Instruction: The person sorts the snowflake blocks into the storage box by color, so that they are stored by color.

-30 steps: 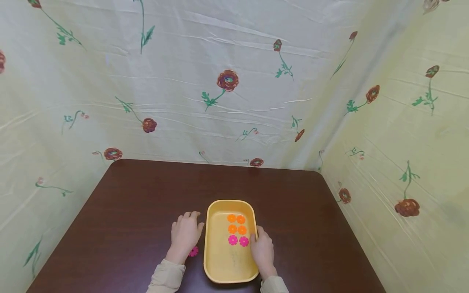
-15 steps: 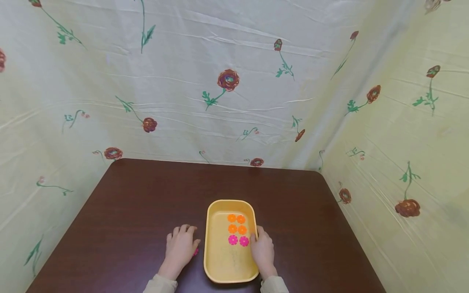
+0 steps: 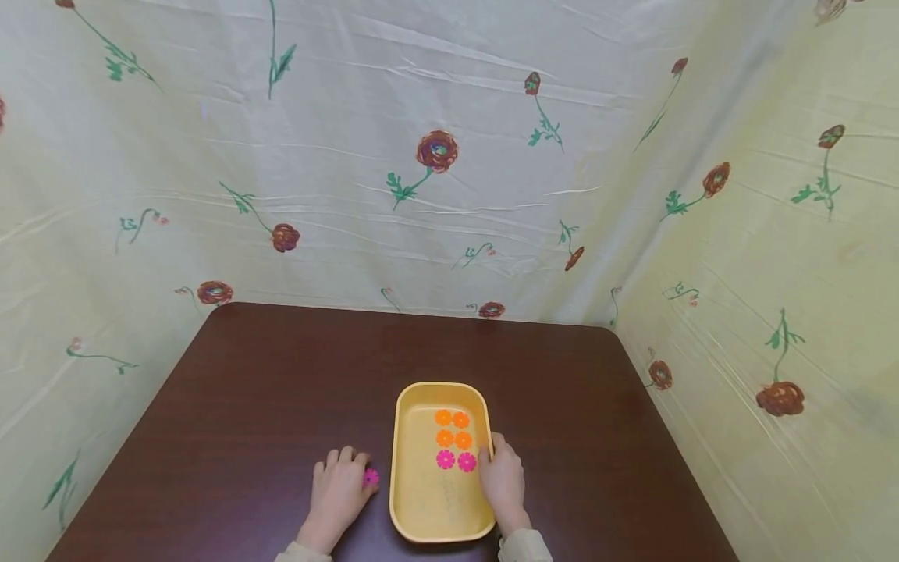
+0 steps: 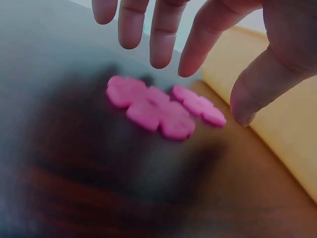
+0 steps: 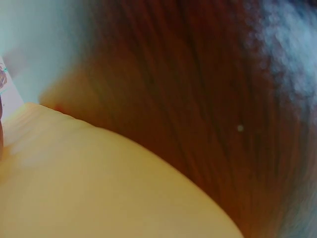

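item 1, nearest: left hand [image 3: 339,492] is resting on the table [image 3: 267,375], fingers loosely spread and hovering over the loose pink flower pieces [image 4: 158,106] lying flat on the wood just beside the tray; the wrist view is showing fingertips [image 4: 161,57] above them and the thumb near, not yet pinching. how many pieces are lying there is hard to tell, likely two.

item 2: right hand [image 3: 502,484] is lying against the right wall of the yellow tray [image 3: 403,468], fingers curling over its rim, apparently steadying it; its wrist view is showing only blurred tray edge and table, so the grip itself cannot be confirmed there.

item 3: inside the tray, four orange flower pieces [image 3: 453,428] are sitting in two pairs at the far end, and two pink flower pieces [image 3: 456,461] are sitting in a row just nearer.

progress, judged: six pieces are sitting arranged in the tray; the loose pink ones outside are remaining to be picked up and placed, with the near half of the tray bare.

item 4, farthest: flowered cloth [image 3: 435,156] is hanging behind and to the sides.
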{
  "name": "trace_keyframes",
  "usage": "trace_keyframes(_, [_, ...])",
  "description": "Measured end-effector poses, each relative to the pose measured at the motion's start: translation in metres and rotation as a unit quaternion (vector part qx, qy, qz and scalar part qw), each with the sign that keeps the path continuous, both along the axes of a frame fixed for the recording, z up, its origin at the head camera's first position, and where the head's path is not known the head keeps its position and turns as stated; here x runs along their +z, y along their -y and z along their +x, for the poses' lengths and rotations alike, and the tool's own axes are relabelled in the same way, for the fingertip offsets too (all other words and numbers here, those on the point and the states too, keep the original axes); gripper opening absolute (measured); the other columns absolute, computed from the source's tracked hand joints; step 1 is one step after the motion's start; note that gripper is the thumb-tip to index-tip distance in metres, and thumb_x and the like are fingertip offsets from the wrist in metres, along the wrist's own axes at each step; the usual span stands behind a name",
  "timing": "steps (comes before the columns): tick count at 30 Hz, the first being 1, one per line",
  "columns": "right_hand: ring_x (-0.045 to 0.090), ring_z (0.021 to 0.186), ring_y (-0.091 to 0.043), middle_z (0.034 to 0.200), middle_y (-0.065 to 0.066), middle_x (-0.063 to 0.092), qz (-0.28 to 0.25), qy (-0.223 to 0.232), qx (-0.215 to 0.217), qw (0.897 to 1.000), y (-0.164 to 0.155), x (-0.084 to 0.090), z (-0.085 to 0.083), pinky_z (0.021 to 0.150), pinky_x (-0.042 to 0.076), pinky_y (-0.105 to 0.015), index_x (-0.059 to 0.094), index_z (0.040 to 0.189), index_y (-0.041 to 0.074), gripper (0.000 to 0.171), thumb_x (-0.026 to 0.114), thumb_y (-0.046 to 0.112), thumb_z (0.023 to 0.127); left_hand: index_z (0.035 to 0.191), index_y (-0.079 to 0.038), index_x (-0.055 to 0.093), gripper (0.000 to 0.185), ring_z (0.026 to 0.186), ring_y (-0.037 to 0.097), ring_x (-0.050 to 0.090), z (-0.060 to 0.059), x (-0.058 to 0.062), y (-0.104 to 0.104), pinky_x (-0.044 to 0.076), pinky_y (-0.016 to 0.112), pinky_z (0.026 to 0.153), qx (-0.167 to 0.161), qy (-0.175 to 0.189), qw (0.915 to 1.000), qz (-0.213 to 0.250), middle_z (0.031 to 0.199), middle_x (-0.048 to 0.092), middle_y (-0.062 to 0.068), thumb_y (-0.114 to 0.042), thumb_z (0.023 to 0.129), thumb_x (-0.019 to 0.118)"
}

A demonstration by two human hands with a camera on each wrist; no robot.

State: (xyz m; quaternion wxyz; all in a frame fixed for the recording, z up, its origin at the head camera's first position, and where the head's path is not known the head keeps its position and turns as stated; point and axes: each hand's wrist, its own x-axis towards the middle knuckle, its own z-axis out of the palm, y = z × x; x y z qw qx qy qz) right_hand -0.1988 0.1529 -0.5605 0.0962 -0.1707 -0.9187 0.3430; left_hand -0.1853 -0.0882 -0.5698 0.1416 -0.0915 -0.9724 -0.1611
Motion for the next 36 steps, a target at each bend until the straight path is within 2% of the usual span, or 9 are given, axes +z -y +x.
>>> trace_keyframes(4, [0.061,0.074,-0.020,0.089,-0.008,0.062,-0.002,0.002,-0.001,1.000,0.000,0.000,-0.001,0.071,0.051,-0.041,0.058,0.113,0.007,0.029,0.060,0.018,0.087,0.086,-0.010,0.065,0.035,0.076,0.028,0.051,0.001,-0.003,0.001,0.035,0.041,0.058,-0.003,0.003,1.0000,-0.002,0.080,0.054,0.005,-0.028,0.061,0.081])
trace_keyframes(7, [0.060,0.074,-0.020,0.089,-0.007,0.062,-0.002,0.000,0.000,1.000,0.000,0.001,-0.002,0.070,0.051,-0.041,0.058,0.113,0.006,0.029,0.060,0.018,0.087,0.083,-0.011,0.063,0.034,0.074,0.027,0.051,-0.001,-0.004,0.002,0.035,0.040,0.057,-0.007,-0.011,0.9999,-0.007,0.077,0.053,0.004,-0.025,0.059,0.082])
trace_keyframes(11, [0.061,0.075,-0.020,0.089,-0.008,0.062,-0.002,-0.002,0.002,1.000,0.000,0.003,-0.003,0.070,0.051,-0.041,0.059,0.113,0.006,0.029,0.059,0.018,0.087,0.075,-0.011,0.059,0.031,0.069,0.027,0.050,-0.003,-0.002,0.002,0.035,0.040,0.054,-0.012,-0.034,0.9992,-0.015,0.072,0.050,0.004,-0.021,0.058,0.082])
trace_keyframes(14, [0.061,0.075,-0.021,0.089,-0.008,0.062,-0.001,-0.003,0.004,1.000,0.000,0.004,-0.003,0.070,0.051,-0.041,0.059,0.113,0.006,0.028,0.060,0.017,0.087,0.071,-0.011,0.055,0.031,0.067,0.027,0.049,-0.005,0.000,0.001,0.035,0.040,0.053,-0.017,-0.032,0.9992,-0.018,0.070,0.048,0.004,-0.019,0.057,0.081])
trace_keyframes(21, [0.060,0.071,-0.020,0.086,-0.008,0.061,0.006,-0.007,0.009,1.000,0.001,0.003,-0.001,0.067,0.051,-0.040,0.059,0.112,0.005,0.027,0.059,0.016,0.087,0.068,-0.011,0.051,0.030,0.067,0.027,0.050,-0.011,0.005,0.002,0.036,0.042,0.055,-0.026,0.022,0.9990,-0.028,0.069,0.049,0.005,-0.019,0.059,0.078])
trace_keyframes(26, [0.060,0.070,-0.020,0.085,-0.008,0.061,0.011,-0.009,0.011,1.000,0.001,0.002,0.001,0.066,0.051,-0.040,0.059,0.111,0.004,0.027,0.059,0.016,0.087,0.068,-0.011,0.049,0.028,0.063,0.027,0.053,-0.017,0.005,0.004,0.037,0.042,0.053,-0.036,0.079,0.9962,-0.014,0.066,0.050,0.004,-0.016,0.058,0.074])
trace_keyframes(30, [0.059,0.069,-0.019,0.085,-0.008,0.061,0.008,-0.009,0.012,1.000,0.001,0.002,0.002,0.064,0.051,-0.039,0.058,0.112,0.004,0.027,0.059,0.015,0.087,0.068,-0.013,0.046,0.033,0.059,0.022,0.053,-0.023,0.005,0.006,0.036,0.040,0.052,-0.046,0.117,0.9921,0.005,0.063,0.049,0.001,-0.016,0.055,0.077])
trace_keyframes(36, [0.059,0.066,-0.018,0.082,-0.007,0.060,0.007,-0.010,0.012,1.000,0.001,0.001,0.002,0.061,0.050,-0.038,0.058,0.111,0.004,0.026,0.059,0.014,0.087,0.069,-0.014,0.047,0.038,0.056,0.018,0.051,-0.026,0.008,0.006,0.037,0.039,0.052,-0.050,0.140,0.9887,0.020,0.061,0.050,-0.001,-0.016,0.054,0.082])
